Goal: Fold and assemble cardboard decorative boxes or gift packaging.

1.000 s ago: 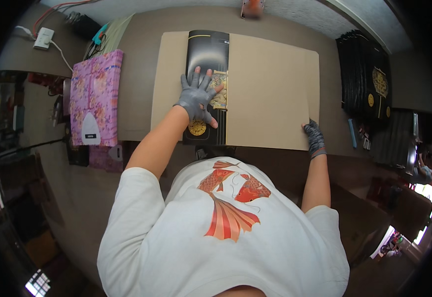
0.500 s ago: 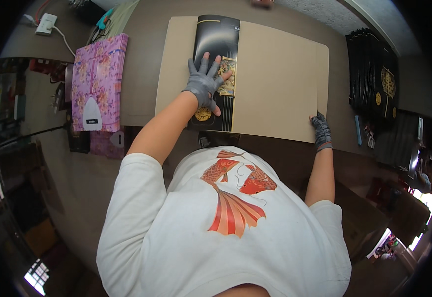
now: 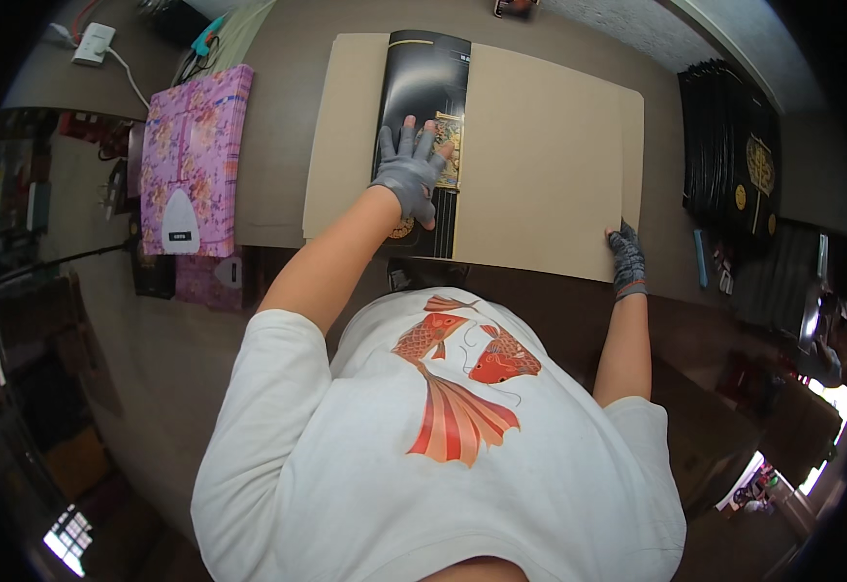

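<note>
Brown cardboard [image 3: 550,145], seemingly a folded sheet or several layers, lies on the table in front of me. Over its left part runs a glossy black panel [image 3: 428,73] with gold lines and a colourful printed picture. My left hand [image 3: 410,179], in a grey fingerless glove, lies flat on that panel with its fingers spread. It covers part of the picture and of a round gold emblem. At the cardboard's near right corner, my right hand [image 3: 627,257], in a dark patterned glove, has its fingers closed around the edge. Its fingers are partly hidden.
A stack of purple flowered packages [image 3: 191,155] stands to the left, with a white power strip [image 3: 94,44] and cable beyond it. Black packages [image 3: 729,155] with gold emblems are piled at the right. A blue strip-like item [image 3: 701,257] lies near the right edge.
My left hand has slid a little to the right on the black panel, its fingers closer together. My right hand stays at the cardboard's corner.
</note>
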Motion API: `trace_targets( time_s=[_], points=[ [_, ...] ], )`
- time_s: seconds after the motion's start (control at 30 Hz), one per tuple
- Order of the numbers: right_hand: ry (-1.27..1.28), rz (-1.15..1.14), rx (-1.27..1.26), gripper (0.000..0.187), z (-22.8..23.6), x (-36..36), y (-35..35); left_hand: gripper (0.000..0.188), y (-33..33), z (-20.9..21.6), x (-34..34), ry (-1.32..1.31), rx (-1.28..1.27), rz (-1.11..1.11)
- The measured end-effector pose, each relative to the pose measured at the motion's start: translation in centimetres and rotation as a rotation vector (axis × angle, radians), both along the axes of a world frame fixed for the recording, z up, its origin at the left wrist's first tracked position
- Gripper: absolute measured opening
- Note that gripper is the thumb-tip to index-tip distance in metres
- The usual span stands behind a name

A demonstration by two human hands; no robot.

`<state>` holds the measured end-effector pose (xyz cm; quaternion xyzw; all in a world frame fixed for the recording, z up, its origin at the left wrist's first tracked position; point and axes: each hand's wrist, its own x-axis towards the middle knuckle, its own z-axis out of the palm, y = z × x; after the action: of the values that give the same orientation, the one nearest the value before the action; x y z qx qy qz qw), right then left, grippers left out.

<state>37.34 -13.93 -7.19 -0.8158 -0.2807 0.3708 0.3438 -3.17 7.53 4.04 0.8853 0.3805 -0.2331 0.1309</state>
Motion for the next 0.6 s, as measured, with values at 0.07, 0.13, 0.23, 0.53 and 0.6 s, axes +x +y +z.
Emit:
trace_targets(
  time_s=[0.07, 0.13, 0.23, 0.53, 0.6],
  points=[
    [0.048, -0.013, 0.016, 0.052, 0.2, -0.4, 0.0, 0.128, 0.1, -0.3, -0.7, -0.078, -0.034, -0.004],
    [0.093, -0.028, 0.033, 0.052, 0.4, -0.6, 0.1, 0.132, 0.0, -0.6, -1.1, -0.099, -0.028, -0.004],
    [0.041, 0.012, 0.026, 0.052, 0.1, 0.0, 0.2, 0.137, 0.0, -1.2, -1.5, -0.128, -0.005, -0.03],
    [0.084, -0.004, 0.153, 0.044, -1.0, 0.4, -0.3, 0.138, 0.3, -1.7, -1.5, -0.166, 0.092, -0.088],
    [0.057, -0.02, 0.143, 0.043, -1.3, 0.5, -0.3, 0.139, 0.3, -1.5, -1.4, -0.165, 0.095, -0.09]
  ],
)
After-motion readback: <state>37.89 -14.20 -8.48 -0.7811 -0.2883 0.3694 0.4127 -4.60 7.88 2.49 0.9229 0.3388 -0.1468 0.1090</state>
